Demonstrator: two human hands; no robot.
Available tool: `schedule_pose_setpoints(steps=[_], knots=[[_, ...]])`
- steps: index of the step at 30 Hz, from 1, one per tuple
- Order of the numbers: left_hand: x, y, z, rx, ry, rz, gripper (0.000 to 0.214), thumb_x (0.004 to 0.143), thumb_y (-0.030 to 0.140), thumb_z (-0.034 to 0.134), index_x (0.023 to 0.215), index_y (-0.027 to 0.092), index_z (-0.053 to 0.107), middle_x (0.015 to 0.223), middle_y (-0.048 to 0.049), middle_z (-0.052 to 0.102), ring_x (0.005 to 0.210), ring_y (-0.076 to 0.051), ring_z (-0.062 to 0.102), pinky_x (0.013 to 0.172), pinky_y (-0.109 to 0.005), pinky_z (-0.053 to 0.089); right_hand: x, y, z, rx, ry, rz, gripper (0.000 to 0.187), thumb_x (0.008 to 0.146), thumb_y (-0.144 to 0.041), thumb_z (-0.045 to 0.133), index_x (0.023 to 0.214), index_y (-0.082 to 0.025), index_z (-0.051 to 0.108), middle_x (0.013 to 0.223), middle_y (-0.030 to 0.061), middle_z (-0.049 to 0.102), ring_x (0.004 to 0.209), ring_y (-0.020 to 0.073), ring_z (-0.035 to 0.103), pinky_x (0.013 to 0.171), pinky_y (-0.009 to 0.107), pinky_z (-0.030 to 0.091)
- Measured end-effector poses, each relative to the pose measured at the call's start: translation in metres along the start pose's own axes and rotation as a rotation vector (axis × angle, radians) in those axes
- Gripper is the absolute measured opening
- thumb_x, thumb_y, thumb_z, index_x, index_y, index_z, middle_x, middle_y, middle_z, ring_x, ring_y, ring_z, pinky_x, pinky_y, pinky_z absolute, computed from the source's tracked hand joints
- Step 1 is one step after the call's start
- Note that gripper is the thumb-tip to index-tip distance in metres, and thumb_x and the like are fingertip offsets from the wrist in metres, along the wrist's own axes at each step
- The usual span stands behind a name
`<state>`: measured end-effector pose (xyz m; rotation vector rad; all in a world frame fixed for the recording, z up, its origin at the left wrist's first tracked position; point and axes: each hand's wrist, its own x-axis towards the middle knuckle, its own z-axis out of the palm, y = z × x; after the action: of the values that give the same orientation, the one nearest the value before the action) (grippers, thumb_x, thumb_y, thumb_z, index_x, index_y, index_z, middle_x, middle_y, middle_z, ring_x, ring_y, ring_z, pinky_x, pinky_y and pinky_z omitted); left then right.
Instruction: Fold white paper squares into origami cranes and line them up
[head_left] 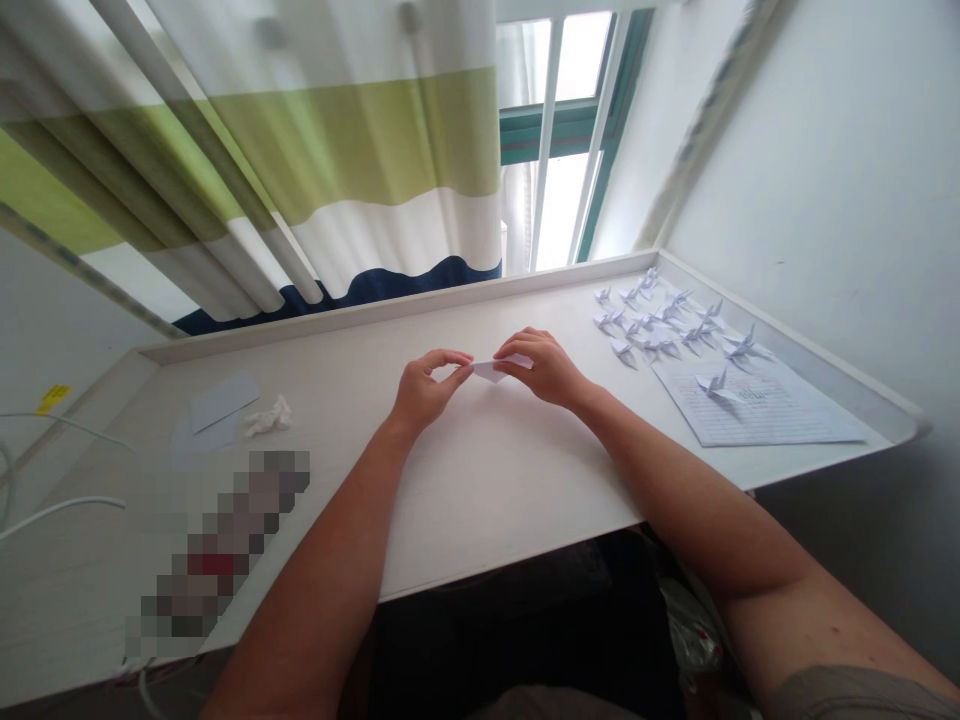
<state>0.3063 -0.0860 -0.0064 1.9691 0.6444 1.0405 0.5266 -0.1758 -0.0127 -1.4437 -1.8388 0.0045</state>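
A small piece of folded white paper (pixel 489 371) is held up between my two hands over the middle of the white desk (pixel 480 500). My left hand (pixel 433 385) pinches its left end between thumb and index finger. At the other end, my right hand (pixel 541 366) grips it the same way, with its fingers covering part of the paper. The paper has a pointed lower edge; its finer folds are too small to make out. Several folded paper cranes (pixel 660 320) stand grouped at the back right of the desk.
One crane (pixel 716 386) rests on a stack of lined, written sheets (pixel 780 415) at the right. Loose white paper sheets (pixel 223 402) and a crumpled tissue (pixel 270 417) lie left. White cables (pixel 64 505) cross the left side. A raised rim (pixel 390 305) borders the desk's back.
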Motion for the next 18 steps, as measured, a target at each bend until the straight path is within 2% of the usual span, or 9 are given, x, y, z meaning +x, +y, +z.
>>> schedule_pose_setpoints(steps=[3, 6, 12, 18], knots=[[-0.0016, 0.0006, 0.0033, 0.037, -0.045, 0.054, 0.024, 0.083, 0.044, 0.085, 0.099, 0.026, 0.085, 0.109, -0.0087, 0.083, 0.106, -0.028, 0.075, 0.102, -0.042, 0.055, -0.0001, -0.0043, 0.0002, -0.002, -0.014, -0.032, 0.023, 0.105, -0.040, 0.062, 0.099, -0.025, 0.079, 0.102, 0.0080, 0.081, 0.099, 0.0268, 0.068, 0.096, 0.044, 0.044], [-0.0029, -0.0001, 0.0072, 0.024, -0.062, 0.073, 0.025, 0.085, 0.049, 0.083, 0.097, 0.027, 0.087, 0.105, -0.0082, 0.084, 0.100, -0.028, 0.076, 0.096, -0.041, 0.057, -0.0006, -0.0089, -0.0002, 0.004, -0.046, -0.074, 0.024, 0.107, -0.038, 0.059, 0.101, -0.025, 0.078, 0.103, 0.0075, 0.082, 0.099, 0.0261, 0.068, 0.095, 0.043, 0.044], [-0.0023, 0.0006, 0.0040, 0.001, -0.012, -0.071, 0.029, 0.082, 0.052, 0.086, 0.088, 0.023, 0.087, 0.090, -0.0074, 0.084, 0.090, -0.029, 0.077, 0.087, -0.038, 0.058, -0.0012, -0.0103, -0.0045, 0.008, -0.076, -0.038, 0.018, 0.105, -0.032, 0.063, 0.110, -0.023, 0.078, 0.104, 0.0083, 0.081, 0.101, 0.0268, 0.069, 0.095, 0.043, 0.047], [-0.0006, 0.0019, -0.0008, -0.013, -0.061, -0.129, 0.030, 0.079, 0.051, 0.086, 0.082, 0.021, 0.085, 0.086, -0.0066, 0.083, 0.087, -0.027, 0.075, 0.082, -0.036, 0.056, -0.0003, -0.0095, -0.0040, 0.143, -0.102, 0.079, 0.015, 0.099, -0.032, 0.069, 0.098, -0.023, 0.081, 0.095, 0.0067, 0.080, 0.089, 0.0238, 0.070, 0.086, 0.038, 0.050]])
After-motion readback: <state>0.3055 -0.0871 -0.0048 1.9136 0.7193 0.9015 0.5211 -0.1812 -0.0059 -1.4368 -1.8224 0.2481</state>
